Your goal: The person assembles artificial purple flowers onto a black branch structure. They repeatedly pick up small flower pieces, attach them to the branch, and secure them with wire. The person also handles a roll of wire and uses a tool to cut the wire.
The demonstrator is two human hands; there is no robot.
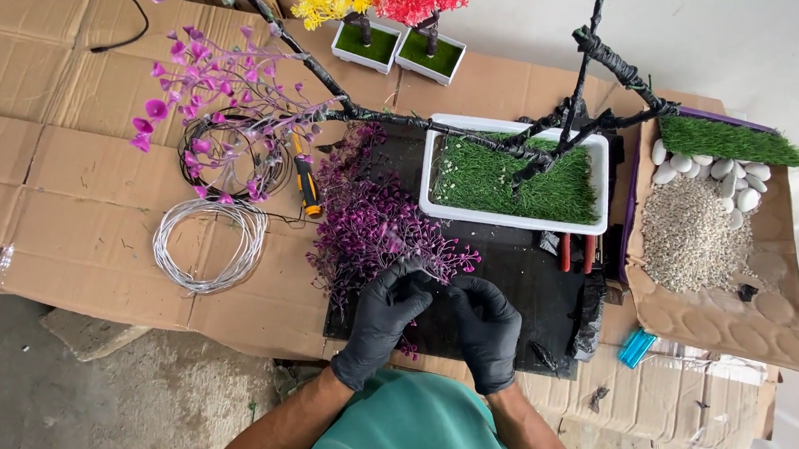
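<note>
Both gloved hands met over the black mat [527, 292], near centre. Left hand [388, 314] and right hand [486, 326] each had their grip closed on a purple flower sprig [420, 266], just right of the purple sprig pile [366, 222]. White planter [511, 220] with grass sat farther; wire coil [210, 246] lay left on the cardboard surface [60, 188].

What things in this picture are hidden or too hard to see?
Head view:
- What the left hand and right hand pinch between them: covered by the gloved fingers.
- The top of the dark tree in the white tray: cut off by the upper edge.
- The red-handled tool: mostly hidden behind the tray.
- The small blue thing: too small to tell.
</note>
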